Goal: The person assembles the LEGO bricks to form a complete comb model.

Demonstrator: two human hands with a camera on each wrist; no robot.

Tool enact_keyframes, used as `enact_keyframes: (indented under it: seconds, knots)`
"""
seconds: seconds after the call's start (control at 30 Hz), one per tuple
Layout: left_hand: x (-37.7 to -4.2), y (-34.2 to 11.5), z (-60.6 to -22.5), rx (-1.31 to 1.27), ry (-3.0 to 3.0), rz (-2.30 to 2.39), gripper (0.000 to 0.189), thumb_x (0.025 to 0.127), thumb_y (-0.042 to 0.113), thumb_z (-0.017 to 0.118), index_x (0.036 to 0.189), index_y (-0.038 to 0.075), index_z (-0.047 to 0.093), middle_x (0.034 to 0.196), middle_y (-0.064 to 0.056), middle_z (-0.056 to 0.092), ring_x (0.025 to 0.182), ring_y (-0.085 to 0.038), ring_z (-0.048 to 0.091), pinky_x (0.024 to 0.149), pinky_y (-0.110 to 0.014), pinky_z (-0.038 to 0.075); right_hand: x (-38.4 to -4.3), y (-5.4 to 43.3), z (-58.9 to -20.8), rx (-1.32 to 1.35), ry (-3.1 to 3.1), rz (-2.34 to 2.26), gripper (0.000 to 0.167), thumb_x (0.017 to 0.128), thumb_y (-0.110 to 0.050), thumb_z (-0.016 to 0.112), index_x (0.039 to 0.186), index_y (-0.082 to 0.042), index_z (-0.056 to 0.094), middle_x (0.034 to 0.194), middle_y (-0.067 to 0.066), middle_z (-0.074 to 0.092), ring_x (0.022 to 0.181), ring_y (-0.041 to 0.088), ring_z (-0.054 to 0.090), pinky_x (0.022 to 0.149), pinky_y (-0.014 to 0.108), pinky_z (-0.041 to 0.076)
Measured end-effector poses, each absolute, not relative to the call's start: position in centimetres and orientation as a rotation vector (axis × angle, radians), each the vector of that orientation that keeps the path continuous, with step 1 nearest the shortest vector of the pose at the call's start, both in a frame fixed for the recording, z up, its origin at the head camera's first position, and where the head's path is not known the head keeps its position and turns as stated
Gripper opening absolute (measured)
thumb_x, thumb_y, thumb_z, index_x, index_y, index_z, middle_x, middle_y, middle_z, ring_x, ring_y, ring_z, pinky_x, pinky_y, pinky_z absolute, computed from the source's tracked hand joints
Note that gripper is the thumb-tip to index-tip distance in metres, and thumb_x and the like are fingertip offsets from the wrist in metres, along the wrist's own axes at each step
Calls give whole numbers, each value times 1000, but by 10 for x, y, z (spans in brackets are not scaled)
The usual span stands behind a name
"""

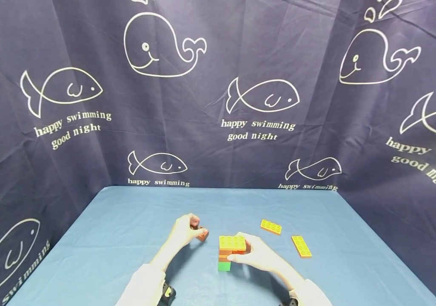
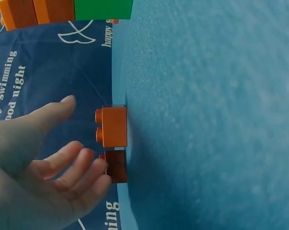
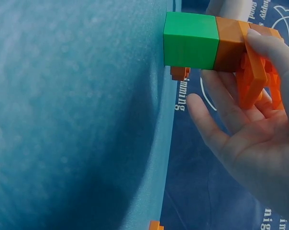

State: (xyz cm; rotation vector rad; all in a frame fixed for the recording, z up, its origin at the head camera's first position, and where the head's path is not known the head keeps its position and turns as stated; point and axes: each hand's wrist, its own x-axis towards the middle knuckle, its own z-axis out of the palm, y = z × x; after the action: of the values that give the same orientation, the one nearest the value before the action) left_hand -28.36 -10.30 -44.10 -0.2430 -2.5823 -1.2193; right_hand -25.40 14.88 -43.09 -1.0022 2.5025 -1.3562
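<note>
My left hand is low over the left side of the table, around two toy bricks. In the left wrist view, its thumb is spread away from loosely bent fingers. An orange brick sits below the thumb tip, and the fingertips overlap a darker brown brick. My right hand grips an upright stack of toy bricks from its right side, thumb in front and fingers behind. The stack has a green brick at the bottom, brown and orange layers above, and a yellow-looking studded plate on top.
Two flat studded plates lie on the table right of the stack: one farther back, the other nearer and more to the right. A blue cloth covers the table. Dark printed curtains stand behind it and at both sides.
</note>
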Motion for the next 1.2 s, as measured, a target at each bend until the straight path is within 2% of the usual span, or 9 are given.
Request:
enact_keyframes:
  seconds: [0.13, 0.4, 0.77, 1.2]
  knots:
    - [-282, -104, -442, -214, -2660, -1208, 39, 68, 17, 82, 94, -3, 62, 85, -14, 62, 80, -26, 59, 71, -34, 48, -255, 149, -432, -1026, 2499, -1355, 26, 81, -30, 73, 95, -17, 56, 83, -6, 60, 76, 2, 52, 70, 20, 46]
    - [-286, -106, -448, -194, -2750, -1122, 44, 66, 19, 84, 95, -1, 58, 81, -9, 57, 72, -17, 50, 66, -32, 44, -256, 148, -432, -1038, 2467, -1373, 25, 81, -29, 73, 95, -18, 56, 83, -8, 60, 76, 1, 52, 71, 20, 46]
    - [-284, -102, -448, -218, -2766, -1111, 47, 62, 19, 87, 90, 1, 53, 77, -8, 57, 69, -15, 50, 63, -28, 45, -256, 148, -433, -1043, 2496, -1355, 25, 81, -30, 73, 94, -19, 56, 82, -8, 59, 76, 2, 52, 70, 20, 45]
    - [-288, -102, -450, -177, -2816, -1067, 40, 63, 18, 86, 88, -1, 60, 76, -7, 61, 68, -14, 55, 63, -28, 48, -257, 148, -433, -1053, 2470, -1375, 25, 81, -29, 73, 93, -17, 55, 81, -7, 59, 75, 2, 52, 69, 20, 45]
